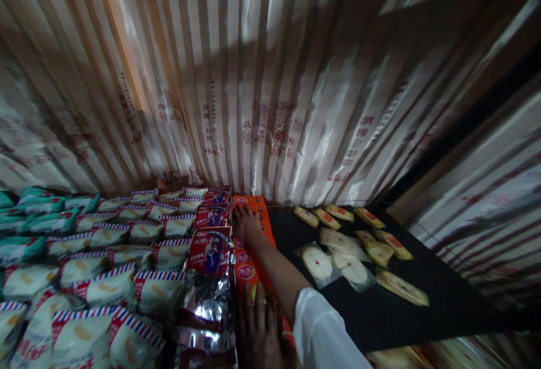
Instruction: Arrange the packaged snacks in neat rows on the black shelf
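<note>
A row of orange snack packets (253, 205) runs from the near edge to the back wall, between the dark red packets and the black surface. My right hand (247, 225) reaches far forward, its white sleeve pushed up, and lies flat on the orange packets near the back, fingers stretched out. My left hand (258, 329) rests close to me, fingers spread flat on the near orange packets (245, 272), beside crinkled silver foil packets (205, 312). Neither hand holds anything.
Left of the orange row lie dark red packets (210, 250), several rows of white packets with red-and-blue striped edges (105, 284), and teal packets (38, 217). Clear-wrapped round cakes (318, 263) and yellow bars (380, 250) lie on the black surface (422, 312). Striped wrapping covers the wall (262, 87).
</note>
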{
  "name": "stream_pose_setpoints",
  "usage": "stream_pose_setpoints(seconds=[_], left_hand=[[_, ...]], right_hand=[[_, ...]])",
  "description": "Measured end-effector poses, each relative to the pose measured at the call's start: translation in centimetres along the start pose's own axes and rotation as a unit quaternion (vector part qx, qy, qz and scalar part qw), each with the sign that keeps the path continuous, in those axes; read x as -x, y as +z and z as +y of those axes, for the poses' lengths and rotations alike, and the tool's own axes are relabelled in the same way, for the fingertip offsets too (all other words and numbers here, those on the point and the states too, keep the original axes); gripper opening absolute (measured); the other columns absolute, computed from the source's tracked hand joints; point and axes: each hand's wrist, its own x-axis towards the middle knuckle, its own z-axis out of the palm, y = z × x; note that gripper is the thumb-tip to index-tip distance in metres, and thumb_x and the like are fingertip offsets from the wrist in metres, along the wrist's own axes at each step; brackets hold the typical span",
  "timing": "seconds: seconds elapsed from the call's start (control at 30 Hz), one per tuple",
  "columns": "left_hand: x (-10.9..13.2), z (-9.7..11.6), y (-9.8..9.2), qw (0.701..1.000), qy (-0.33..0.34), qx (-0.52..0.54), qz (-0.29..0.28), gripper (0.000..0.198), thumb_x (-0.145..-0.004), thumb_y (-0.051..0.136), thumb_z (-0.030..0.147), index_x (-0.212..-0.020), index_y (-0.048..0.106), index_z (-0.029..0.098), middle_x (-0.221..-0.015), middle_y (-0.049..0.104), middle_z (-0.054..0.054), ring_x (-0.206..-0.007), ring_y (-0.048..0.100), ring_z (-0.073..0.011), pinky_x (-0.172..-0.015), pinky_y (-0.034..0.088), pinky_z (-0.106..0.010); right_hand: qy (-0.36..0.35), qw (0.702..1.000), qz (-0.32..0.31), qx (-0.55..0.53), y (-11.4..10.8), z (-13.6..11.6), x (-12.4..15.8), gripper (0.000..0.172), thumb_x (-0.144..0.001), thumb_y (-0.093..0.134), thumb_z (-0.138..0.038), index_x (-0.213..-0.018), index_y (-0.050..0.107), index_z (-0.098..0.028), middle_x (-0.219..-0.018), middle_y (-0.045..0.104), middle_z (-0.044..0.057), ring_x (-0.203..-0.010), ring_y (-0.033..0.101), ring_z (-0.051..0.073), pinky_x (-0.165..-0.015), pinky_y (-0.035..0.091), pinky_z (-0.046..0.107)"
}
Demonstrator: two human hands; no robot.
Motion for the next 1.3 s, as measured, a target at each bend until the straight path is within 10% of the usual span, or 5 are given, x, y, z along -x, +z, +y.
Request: stream_pose_setpoints(seconds=[0.4, 0.63, 0.83, 1.3], left_hand=[[-1.0, 0.9, -2.1, 1.0, -0.024, 0.01, 0.016, 0.045, -0.07, 0.059, 0.031, -0.115, 0.061, 0.025, -0.134, 0.051, -0.003, -0.136, 0.021, -0.032, -0.113, 0.014, -0.054], [-1.6, 1.8, -5.1, 0.994, -0.054, 0.04, -0.081, 0.064, -0.062, 0.059, 0.033, -0.126, 0.052, 0.026, -0.143, 0.039, -0.003, -0.136, 0.018, -0.0369, -0.11, 0.017, -0.058], [-1.6, 1.6, -5.1, 0.993, -0.063, 0.067, -0.07, 0.064, -0.061, 0.062, 0.033, -0.124, 0.054, 0.026, -0.143, 0.038, -0.003, -0.137, 0.013, -0.0373, -0.111, 0.013, -0.058], [-1.9, 1.5, -6.2, 0.989, -0.063, 0.072, -0.116, 0.063, -0.068, 0.061, 0.04, -0.129, 0.049, 0.027, -0.144, 0.037, -0.004, -0.136, 0.019, -0.0356, -0.11, 0.019, -0.054]], right_hand=[[-0.037, 0.992, 0.101, -0.069, 1.1, 1.2, -1.4, 0.044, -0.09, 0.033, -0.035, -0.13, 0.048, -0.022, -0.138, 0.046, 0.008, -0.129, 0.033, 0.029, -0.101, 0.03, 0.05], [0.065, 0.902, 0.282, -0.32, 1.8, 6.8, 1.9, 0.055, -0.09, 0.026, -0.046, -0.123, 0.054, -0.011, -0.137, 0.046, 0.012, -0.129, 0.036, 0.022, -0.109, 0.027, 0.041], [0.176, 0.812, 0.221, -0.511, 2.3, 9.1, 4.5, 0.066, -0.082, 0.032, -0.063, -0.124, 0.055, -0.017, -0.128, 0.056, 0.008, -0.123, 0.046, 0.023, -0.108, 0.03, 0.041], [0.148, 0.82, 0.223, -0.506, 1.9, 7.4, 6.5, 0.071, -0.082, 0.032, -0.067, -0.126, 0.053, -0.016, -0.132, 0.052, 0.01, -0.126, 0.043, 0.023, -0.11, 0.027, 0.039]])
